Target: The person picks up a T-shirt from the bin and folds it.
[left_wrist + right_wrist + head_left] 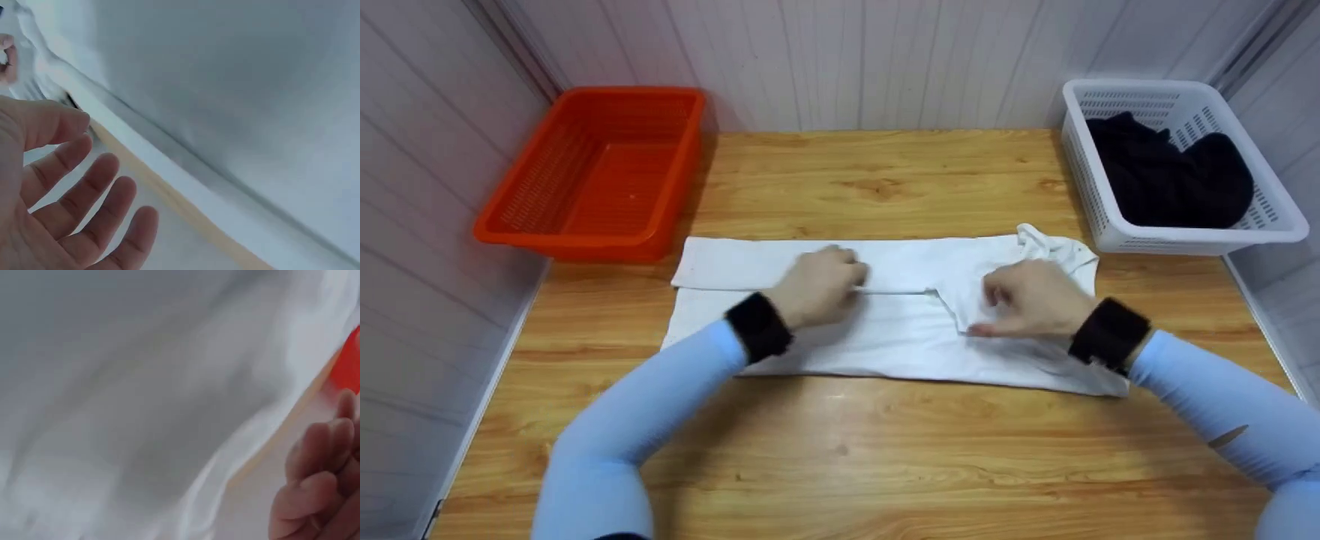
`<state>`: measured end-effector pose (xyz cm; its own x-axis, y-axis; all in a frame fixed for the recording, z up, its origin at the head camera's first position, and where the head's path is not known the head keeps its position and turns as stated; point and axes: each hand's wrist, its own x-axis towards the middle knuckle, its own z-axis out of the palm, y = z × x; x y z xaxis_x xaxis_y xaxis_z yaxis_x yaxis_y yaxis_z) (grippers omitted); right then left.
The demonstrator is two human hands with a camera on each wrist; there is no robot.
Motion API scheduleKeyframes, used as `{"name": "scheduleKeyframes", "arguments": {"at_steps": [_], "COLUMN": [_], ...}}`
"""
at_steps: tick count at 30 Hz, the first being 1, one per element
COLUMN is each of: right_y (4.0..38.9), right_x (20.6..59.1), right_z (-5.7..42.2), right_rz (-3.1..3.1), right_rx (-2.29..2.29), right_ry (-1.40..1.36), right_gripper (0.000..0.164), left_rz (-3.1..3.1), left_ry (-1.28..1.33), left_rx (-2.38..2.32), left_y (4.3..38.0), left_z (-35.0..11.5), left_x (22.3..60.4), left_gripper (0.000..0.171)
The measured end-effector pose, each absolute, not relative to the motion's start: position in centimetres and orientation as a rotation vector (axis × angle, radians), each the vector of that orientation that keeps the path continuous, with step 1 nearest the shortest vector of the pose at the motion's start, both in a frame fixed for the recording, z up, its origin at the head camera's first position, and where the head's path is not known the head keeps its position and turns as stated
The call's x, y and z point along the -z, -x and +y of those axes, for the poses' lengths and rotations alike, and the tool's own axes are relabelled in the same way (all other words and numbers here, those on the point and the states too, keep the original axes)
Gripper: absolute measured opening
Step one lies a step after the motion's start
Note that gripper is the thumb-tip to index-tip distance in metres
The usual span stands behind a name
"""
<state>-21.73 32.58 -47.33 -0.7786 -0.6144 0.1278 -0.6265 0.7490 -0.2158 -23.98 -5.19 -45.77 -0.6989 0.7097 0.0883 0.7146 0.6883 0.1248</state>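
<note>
Mostly the folded white cloth (904, 322) lies smooth, one corner (1065, 251) rumpled — left fingers (107, 167), right fingers (310, 445) loosely curled

Pale blue sleeves (641, 401), black wristbands (759, 327), perhaps a right-sleeve tear (1228, 436)

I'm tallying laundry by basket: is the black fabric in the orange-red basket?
No, the black fabric lies in the white plastic basket at the right, across the table from the orange-red basket.
</note>
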Motion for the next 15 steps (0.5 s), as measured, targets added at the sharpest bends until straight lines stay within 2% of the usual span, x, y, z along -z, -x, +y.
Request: {"name": "scheduleKeyframes", "arguments": {"at_steps": [2,6,8,11,13,15], "right_y": [21.1,20.7,20.8,21.1,21.3,21.4], "right_x": [48.0,49.2,49.2,49.0,48.9,49.1], "right_z": [31.1,30.2,30.5,31.6,32.6,34.0], "right_rz": [-2.896,-2.739,-2.613,-2.488,-2.503,-2.566], "right_rx": [-0.342,-0.379,-0.488,-0.624,-0.616,-0.526], "right_ry": [-1.099,-1.102,-1.082,-1.1,-1.126,-1.157], "right_gripper": [0.038,0.017,0.011,0.014,0.021,0.032], "left_rz": [-2.844,-2.876,-2.861,-2.776,-2.708,-2.66], "left_ry": [1.305,1.39,1.403,1.434,1.458,1.48], "left_rx": [0.266,0.294,0.32,0.393,0.436,0.447], "left_y": [23.9,23.5,23.3,23.2,23.3,23.3], "left_z": [-2.0,3.5,5.5,7.2,7.6,7.5], "left_x": [46.1,47.1,47.6,47.6,47.4,47.3], "left_gripper": [0.017,0.043,0.048,0.031,0.017,0.015]}}
